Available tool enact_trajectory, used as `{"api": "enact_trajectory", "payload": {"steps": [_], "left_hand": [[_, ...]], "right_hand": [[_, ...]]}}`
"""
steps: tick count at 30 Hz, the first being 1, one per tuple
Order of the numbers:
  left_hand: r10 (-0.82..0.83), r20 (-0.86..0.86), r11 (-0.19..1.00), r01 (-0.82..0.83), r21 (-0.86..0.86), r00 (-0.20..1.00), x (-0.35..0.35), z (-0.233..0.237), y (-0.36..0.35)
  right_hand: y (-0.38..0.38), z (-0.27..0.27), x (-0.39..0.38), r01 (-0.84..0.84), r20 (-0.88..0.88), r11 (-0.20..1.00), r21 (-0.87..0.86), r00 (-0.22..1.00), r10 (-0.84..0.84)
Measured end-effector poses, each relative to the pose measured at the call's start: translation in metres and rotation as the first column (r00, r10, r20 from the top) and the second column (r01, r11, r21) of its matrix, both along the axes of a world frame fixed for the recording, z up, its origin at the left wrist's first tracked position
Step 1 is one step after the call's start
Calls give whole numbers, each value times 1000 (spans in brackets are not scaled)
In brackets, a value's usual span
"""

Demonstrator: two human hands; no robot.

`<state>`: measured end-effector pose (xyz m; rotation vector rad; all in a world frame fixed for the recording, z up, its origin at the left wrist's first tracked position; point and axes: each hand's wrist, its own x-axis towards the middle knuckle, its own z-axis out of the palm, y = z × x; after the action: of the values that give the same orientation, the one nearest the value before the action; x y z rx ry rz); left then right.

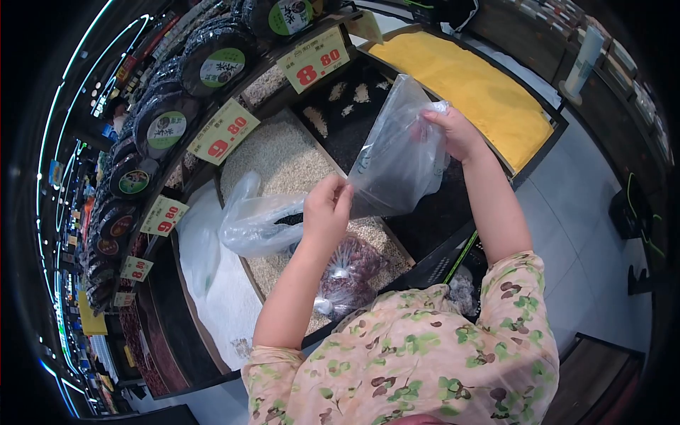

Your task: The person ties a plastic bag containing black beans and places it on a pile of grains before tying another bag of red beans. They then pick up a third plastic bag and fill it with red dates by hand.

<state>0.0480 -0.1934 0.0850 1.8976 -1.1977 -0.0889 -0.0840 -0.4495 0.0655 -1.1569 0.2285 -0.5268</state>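
Note:
A clear plastic bag (397, 159) is stretched between my two hands over the grain bins. My left hand (327, 205) is closed on its lower left edge, fingers pinched. Higher up on the right, my right hand (453, 131) grips the gathered top corner of the same bag. Another translucent bag (258, 219) lies on the pale grain (273, 159), just left of my left hand. Below that hand, a filled bag of dark reddish contents (347, 273) rests on the grain near the front edge.
Black grain (432, 230) fills the bin under the bag. A yellow grain bin (460, 85) is at the upper right, a white one (223, 290) at the left. Price signs (314, 60) and round dark packages (166, 127) line the shelf behind. Tiled floor (577, 219) lies right.

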Motion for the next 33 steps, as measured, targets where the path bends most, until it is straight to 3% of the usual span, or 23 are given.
{"api": "enact_trajectory", "payload": {"steps": [2, 4, 8, 11, 16, 22, 26, 31, 33], "left_hand": [[-6, -74, 1000, 5, -21, 997, 6, 17, -3], [-27, -193, 995, 7, -104, 981, 7, 43, -7], [-80, -224, 990, 51, -133, 971, 16, 72, -16], [-95, -82, 977, 77, -199, 992, 17, 90, -28], [-118, -21, 955, 107, -276, 993, 22, 122, -40], [-131, 33, 967, 135, -214, 991, 28, 146, -43], [-92, 67, 975, 104, -198, 994, 30, 149, -43], [-46, 137, 976, 74, -206, 990, 36, 146, -45], [54, 290, 963, 27, -270, 956, 37, 144, -47]], "right_hand": [[-9, -1, -4, -73, 33, 997, -19, 997, 73], [-9, -1, -3, 67, -21, 992, 107, 998, -66], [-17, -15, -1, 44, -20, 988, 145, 999, -42], [-14, -20, 2, 69, -58, 986, 154, 996, -61], [-7, -12, 2, 46, 36, 989, 144, 998, -52], [-8, -11, 1, 62, 119, 986, 154, 990, -81], [-14, -16, 0, 8, 175, 988, 152, 984, -35], [-5, -12, -3, 54, 168, 955, 292, 980, -107], [-3, -16, -3, 50, 174, 958, 283, 979, -103]]}}
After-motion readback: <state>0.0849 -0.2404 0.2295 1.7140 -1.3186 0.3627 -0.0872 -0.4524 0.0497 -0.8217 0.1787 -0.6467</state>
